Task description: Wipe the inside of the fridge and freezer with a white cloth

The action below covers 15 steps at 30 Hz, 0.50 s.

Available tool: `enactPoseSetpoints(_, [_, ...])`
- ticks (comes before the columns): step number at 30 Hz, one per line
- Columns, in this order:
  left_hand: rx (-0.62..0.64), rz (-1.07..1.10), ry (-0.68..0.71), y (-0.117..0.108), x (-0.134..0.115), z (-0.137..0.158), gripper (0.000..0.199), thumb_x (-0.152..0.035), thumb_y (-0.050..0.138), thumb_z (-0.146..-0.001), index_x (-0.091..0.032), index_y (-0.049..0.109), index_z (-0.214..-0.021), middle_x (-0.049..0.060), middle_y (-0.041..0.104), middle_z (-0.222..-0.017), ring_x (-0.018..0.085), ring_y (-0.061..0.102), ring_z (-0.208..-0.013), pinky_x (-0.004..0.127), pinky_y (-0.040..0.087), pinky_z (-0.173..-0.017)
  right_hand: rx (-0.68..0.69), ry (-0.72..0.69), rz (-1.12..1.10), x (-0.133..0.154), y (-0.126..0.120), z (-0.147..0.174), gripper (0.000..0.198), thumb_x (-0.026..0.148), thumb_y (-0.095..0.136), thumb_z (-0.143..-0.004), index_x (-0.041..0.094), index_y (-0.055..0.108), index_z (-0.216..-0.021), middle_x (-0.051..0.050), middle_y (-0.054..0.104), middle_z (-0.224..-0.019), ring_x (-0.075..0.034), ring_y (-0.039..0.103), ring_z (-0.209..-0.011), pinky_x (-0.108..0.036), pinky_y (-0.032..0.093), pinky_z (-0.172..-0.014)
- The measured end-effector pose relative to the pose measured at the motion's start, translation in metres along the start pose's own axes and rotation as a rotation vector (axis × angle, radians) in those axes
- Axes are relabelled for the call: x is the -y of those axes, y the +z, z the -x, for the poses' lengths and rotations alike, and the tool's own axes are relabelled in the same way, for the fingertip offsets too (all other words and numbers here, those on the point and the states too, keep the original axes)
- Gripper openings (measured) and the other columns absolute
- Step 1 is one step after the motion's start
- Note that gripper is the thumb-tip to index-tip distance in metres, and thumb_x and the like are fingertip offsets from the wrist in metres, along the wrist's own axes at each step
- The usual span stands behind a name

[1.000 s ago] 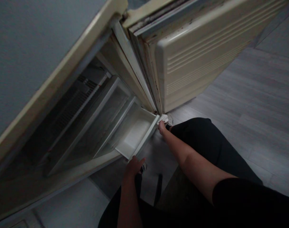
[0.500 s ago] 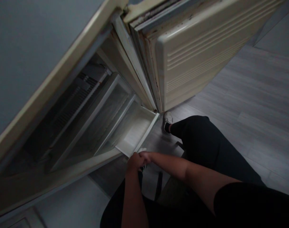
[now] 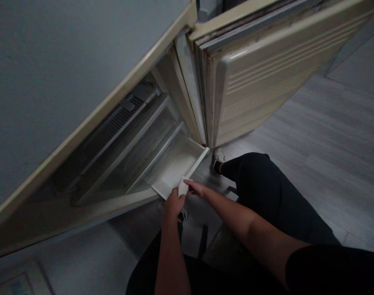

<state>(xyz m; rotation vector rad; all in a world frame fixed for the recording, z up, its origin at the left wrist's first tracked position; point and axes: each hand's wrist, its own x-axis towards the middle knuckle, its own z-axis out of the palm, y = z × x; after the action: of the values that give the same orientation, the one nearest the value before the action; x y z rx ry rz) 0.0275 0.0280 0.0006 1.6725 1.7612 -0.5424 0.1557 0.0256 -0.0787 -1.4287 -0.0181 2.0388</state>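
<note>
Grey plank floor (image 3: 334, 135) went behind a ridged cream door (image 3: 285, 73). Right hand (image 3: 197, 189) pinched white cloth (image 3: 183, 187) over white plastic drawer (image 3: 199, 162); couldn't tell if left hand (image 3: 174, 203) gripped.

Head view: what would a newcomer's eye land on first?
Probably the big cream door, standing open across the upper right, with dark stains along its edge. Next, low in the open cabinet near the centre, the pulled-out white drawer. At its front edge, the right grip holds a white cloth or tissue, with the left grip close beside it at the drawer's left corner.
</note>
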Motion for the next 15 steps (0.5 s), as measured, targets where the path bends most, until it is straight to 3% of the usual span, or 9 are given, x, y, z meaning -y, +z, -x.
enactPoseSetpoints(3, [-0.042, 0.025, 0.019, 0.007, -0.012, 0.000, 0.061, -0.037, 0.050, -0.096, -0.013, 0.038, -0.150, 0.021, 0.060, -0.144, 0.030, 0.062, -0.129, 0.035, 0.048, -0.099, -0.182, -0.144, -0.111, 0.025, -0.017, -0.005, 0.030, 0.043, 0.070, -0.086, 0.020, 0.053, -0.083, 0.006, 0.055, -0.066, -0.008, 0.052, -0.056, -0.018, 0.044, -0.055])
enactPoseSetpoints(6, [-0.093, 0.060, 0.007, 0.015, -0.023, 0.002, 0.065, -0.039, 0.059, -0.093, -0.011, 0.039, -0.148, 0.024, 0.056, -0.146, 0.032, 0.062, -0.129, 0.037, 0.048, -0.099, -0.278, -0.202, -0.167, 0.039, -0.019, -0.011, 0.035, 0.037, 0.075, -0.081, 0.022, 0.044, -0.078, 0.009, 0.048, -0.058, -0.008, 0.044, -0.049, -0.019, 0.035, -0.049])
enactPoseSetpoints(11, [-0.199, 0.196, -0.045, 0.024, -0.032, 0.001, 0.057, -0.038, 0.064, -0.091, -0.016, 0.043, -0.140, 0.020, 0.061, -0.136, 0.031, 0.065, -0.122, 0.039, 0.049, -0.099, -0.281, -0.219, -0.277, 0.025, -0.008, -0.007, 0.035, 0.022, 0.078, -0.072, 0.022, 0.044, -0.080, 0.010, 0.049, -0.057, -0.008, 0.047, -0.049, -0.019, 0.039, -0.049])
enactPoseSetpoints(15, [-0.163, 0.329, -0.077, 0.026, -0.033, -0.004, 0.052, -0.038, 0.064, -0.091, -0.015, 0.048, -0.135, 0.021, 0.062, -0.136, 0.034, 0.062, -0.127, 0.044, 0.047, -0.104, -0.243, -0.176, -0.382, 0.011, -0.002, -0.001, 0.036, 0.014, 0.076, -0.066, 0.021, 0.048, -0.087, 0.007, 0.057, -0.063, -0.012, 0.056, -0.053, -0.023, 0.047, -0.051])
